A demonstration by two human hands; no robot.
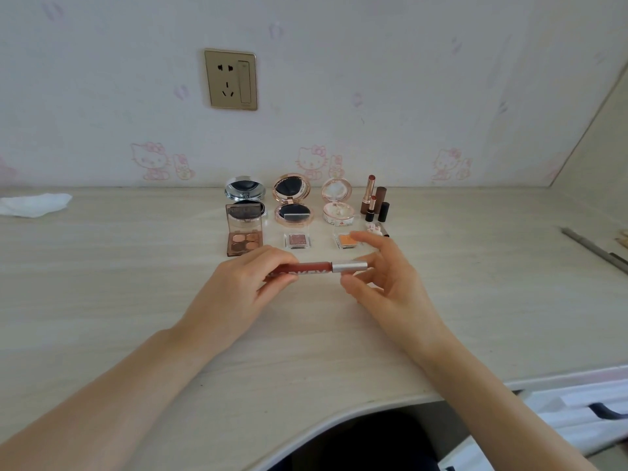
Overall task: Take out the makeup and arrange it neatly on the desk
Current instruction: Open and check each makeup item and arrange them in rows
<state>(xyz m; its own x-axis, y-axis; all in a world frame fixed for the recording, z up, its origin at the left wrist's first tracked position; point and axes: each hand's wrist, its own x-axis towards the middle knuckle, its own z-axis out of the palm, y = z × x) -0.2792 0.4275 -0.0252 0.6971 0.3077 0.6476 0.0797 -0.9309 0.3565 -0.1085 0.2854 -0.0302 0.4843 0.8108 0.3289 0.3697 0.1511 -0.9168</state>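
Fingers of our left hand (238,283) and right hand (380,277) pinched the lip gloss (317,268) level, probably to lay it near the eyeshadows (244,241).

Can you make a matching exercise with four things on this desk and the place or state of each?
Things:
1. lip gloss
2. quad palette
3. tissue
4. orange eyeshadow

Places or states:
A. far left, near the wall
B. held level in both hands
C. open, below the silver compact
D. just behind the right hand's fingers

Pairs: 1-B, 2-C, 3-A, 4-D
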